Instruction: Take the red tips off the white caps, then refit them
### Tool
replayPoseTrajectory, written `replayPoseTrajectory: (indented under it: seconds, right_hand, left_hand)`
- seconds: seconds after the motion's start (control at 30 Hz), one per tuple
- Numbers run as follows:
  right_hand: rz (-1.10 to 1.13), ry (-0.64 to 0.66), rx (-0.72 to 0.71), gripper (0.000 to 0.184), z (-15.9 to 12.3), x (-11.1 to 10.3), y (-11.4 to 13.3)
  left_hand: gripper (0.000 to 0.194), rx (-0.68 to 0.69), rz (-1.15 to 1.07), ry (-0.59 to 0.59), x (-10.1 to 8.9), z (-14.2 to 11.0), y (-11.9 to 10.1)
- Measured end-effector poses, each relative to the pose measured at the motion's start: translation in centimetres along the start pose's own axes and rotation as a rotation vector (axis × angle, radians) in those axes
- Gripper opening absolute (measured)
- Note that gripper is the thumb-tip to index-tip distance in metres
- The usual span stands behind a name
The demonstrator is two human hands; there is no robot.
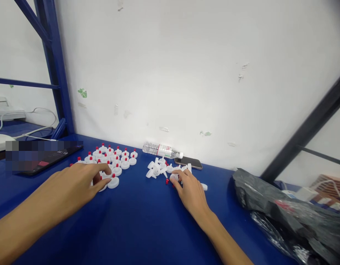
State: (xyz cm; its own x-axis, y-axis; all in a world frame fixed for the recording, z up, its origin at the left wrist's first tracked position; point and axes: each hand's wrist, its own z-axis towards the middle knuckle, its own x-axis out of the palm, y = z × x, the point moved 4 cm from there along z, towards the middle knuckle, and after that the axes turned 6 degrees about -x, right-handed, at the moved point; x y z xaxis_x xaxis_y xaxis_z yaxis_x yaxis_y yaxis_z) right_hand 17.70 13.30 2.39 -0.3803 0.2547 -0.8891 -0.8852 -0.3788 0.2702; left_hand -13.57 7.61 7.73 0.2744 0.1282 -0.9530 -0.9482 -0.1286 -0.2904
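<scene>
Rows of white, disc-based nozzle caps with red tips (125,163) stand upright on the left of the blue table. My left hand (78,178) is over the near edge of this group, thumb and index finger apart. One capped piece (113,182) stands just beyond its fingertips. In the middle is a loose pile of white nozzle caps (156,168) without red tips, lying at various angles. My right hand (192,189) is at the pile's near right side, its thumb and fingers closed on a white nozzle cap (174,177). Beside it lies a small red tip (167,181).
A clear plastic bottle (164,150) lies against the wall, with a phone (190,162) beside it. At left is a dark tablet (48,158). A grey plastic bag (285,209) covers the right side. Blue frame posts (55,62) rise at the left.
</scene>
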Motion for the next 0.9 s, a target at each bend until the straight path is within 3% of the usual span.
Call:
replayPoseTrajectory:
  seconds: [0.5, 0.6, 0.77, 0.9]
  right_hand:
    - [0.225, -0.226, -0.096, 0.011, 0.1, -1.6, 0.2]
    - [0.376, -0.198, -0.161, 0.009, -0.1, -1.4, 1.3]
    - [0.456, -0.138, -0.208, 0.004, -0.6, -1.2, 2.5]
    - [0.534, -0.068, -0.256, 0.007, -0.8, -1.3, 3.2]
  left_hand:
    - [0.037, 0.063, -0.017, 0.012, 0.6, -0.6, -1.7]
    - [0.031, 0.188, -0.111, 0.048, 1.8, -1.7, -3.3]
    - [0.031, 0.433, -0.266, 0.22, 5.8, -5.1, -6.8]
    - [0.035, 0.385, -0.225, 0.132, 7.5, -4.9, -7.3]
